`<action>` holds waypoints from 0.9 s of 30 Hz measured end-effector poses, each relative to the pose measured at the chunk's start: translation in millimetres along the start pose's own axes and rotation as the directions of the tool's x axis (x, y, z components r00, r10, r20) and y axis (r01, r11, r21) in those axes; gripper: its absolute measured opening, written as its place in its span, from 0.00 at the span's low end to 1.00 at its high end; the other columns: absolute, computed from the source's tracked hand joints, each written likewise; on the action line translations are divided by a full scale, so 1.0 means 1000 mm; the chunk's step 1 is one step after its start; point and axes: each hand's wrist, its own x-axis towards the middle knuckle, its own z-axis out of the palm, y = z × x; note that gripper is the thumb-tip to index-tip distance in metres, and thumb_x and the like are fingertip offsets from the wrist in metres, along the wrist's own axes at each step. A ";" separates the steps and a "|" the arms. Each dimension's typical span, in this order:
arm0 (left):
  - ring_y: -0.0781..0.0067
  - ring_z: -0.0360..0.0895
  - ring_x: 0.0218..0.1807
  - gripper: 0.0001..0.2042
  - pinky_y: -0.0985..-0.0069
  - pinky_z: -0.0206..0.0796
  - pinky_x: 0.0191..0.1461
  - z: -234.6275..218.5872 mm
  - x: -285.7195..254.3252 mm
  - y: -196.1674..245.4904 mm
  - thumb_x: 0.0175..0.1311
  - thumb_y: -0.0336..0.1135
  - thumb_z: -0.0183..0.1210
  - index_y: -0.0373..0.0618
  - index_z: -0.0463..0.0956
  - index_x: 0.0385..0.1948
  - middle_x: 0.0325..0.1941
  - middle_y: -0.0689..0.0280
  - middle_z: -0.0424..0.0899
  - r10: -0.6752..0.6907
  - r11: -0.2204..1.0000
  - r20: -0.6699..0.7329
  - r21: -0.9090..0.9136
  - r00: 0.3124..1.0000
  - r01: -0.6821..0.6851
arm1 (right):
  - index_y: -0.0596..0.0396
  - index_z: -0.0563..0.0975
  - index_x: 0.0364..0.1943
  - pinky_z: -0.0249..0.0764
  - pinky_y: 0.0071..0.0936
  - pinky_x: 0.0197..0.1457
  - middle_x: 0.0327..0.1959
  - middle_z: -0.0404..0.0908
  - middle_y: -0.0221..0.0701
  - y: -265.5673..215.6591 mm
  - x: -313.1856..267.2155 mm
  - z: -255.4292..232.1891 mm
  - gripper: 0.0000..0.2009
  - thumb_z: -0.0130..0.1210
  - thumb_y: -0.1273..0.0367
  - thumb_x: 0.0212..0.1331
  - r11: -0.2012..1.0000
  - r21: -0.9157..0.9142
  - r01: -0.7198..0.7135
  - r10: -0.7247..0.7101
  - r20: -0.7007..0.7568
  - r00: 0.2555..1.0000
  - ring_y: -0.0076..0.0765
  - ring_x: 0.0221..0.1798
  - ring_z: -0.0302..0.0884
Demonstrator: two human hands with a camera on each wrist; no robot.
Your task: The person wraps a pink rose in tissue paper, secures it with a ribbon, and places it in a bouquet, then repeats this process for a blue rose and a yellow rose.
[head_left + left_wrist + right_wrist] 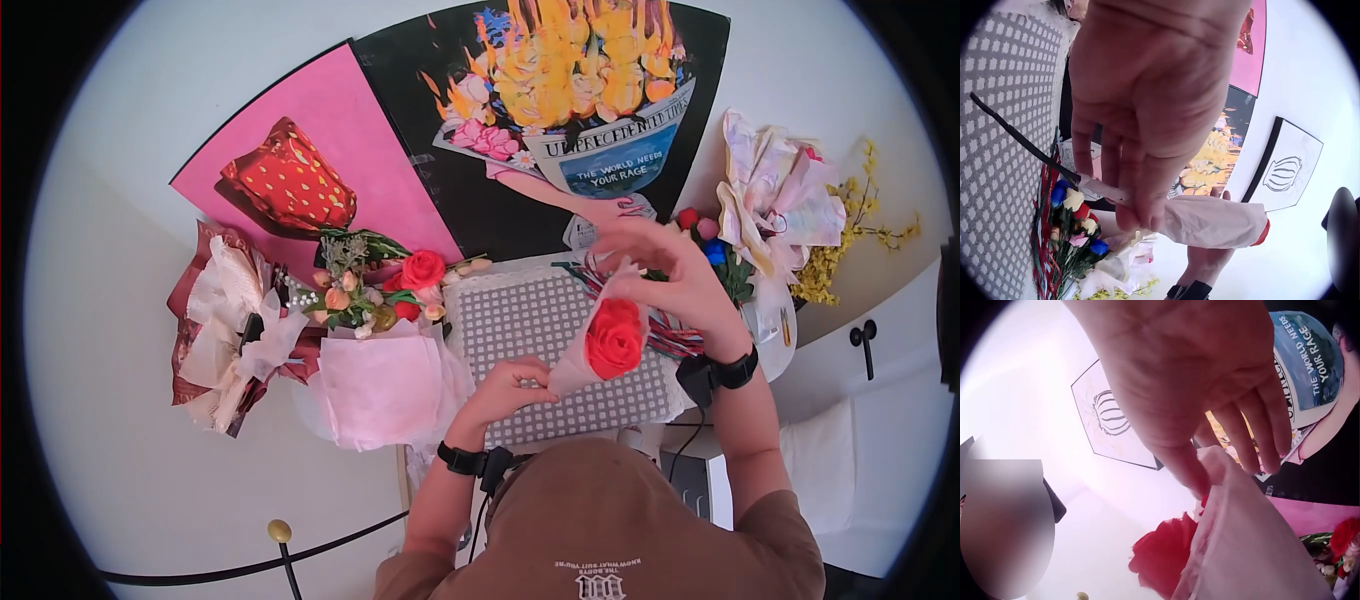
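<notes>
A red rose (613,340) stands in a cone of pale paper (572,366) above the patterned mat. My left hand (505,394) pinches the cone's narrow end; in the left wrist view this hand (1147,87) has thumb and fingers round the gathered paper (1213,220), and a dark stem (1022,140) sticks out below. At the wide end, my right hand (685,280) holds the paper's edge. In the right wrist view, thumb and index finger of this hand (1191,369) pinch the edge beside the rose (1163,556), its other fingers extended.
Pink paper sheets (380,390) lie left of the patterned mat (520,320), with mixed flowers (345,290) behind them. Wrapping paper (225,330) stands at far left. Red and green ribbons (675,338), a pale-wrapped bouquet (775,195) and yellow blossoms (825,275) are on the right.
</notes>
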 end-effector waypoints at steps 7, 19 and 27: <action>0.77 0.78 0.40 0.06 0.78 0.68 0.46 -0.010 -0.008 0.000 0.53 0.25 0.70 0.39 0.84 0.31 0.35 0.68 0.82 -0.057 0.998 -0.109 -0.037 0.992 0.053 | 0.64 0.85 0.37 0.75 0.20 0.41 0.31 0.86 0.27 0.024 0.004 -0.004 0.08 0.62 0.71 0.62 0.964 -0.251 -0.081 0.059 -0.097 0.994 0.17 0.35 0.79; 0.83 0.76 0.30 0.04 0.84 0.66 0.36 -0.029 -0.026 -0.028 0.59 0.26 0.66 0.35 0.84 0.31 0.28 0.68 0.85 -0.210 0.977 -0.578 -0.151 0.788 0.150 | 0.63 0.82 0.46 0.78 0.21 0.41 0.38 0.87 0.33 0.117 -0.062 -0.072 0.12 0.58 0.68 0.66 0.971 0.089 -0.223 0.238 -0.459 0.856 0.24 0.35 0.84; 0.84 0.76 0.31 0.06 0.84 0.66 0.37 -0.023 -0.031 -0.052 0.64 0.29 0.64 0.34 0.84 0.34 0.30 0.67 0.85 -0.252 0.963 -0.629 -0.236 0.735 0.129 | 0.54 0.86 0.35 0.78 0.32 0.40 0.32 0.86 0.38 0.195 -0.131 -0.057 0.07 0.63 0.69 0.55 0.670 -0.612 -0.421 0.191 -0.405 0.894 0.40 0.33 0.85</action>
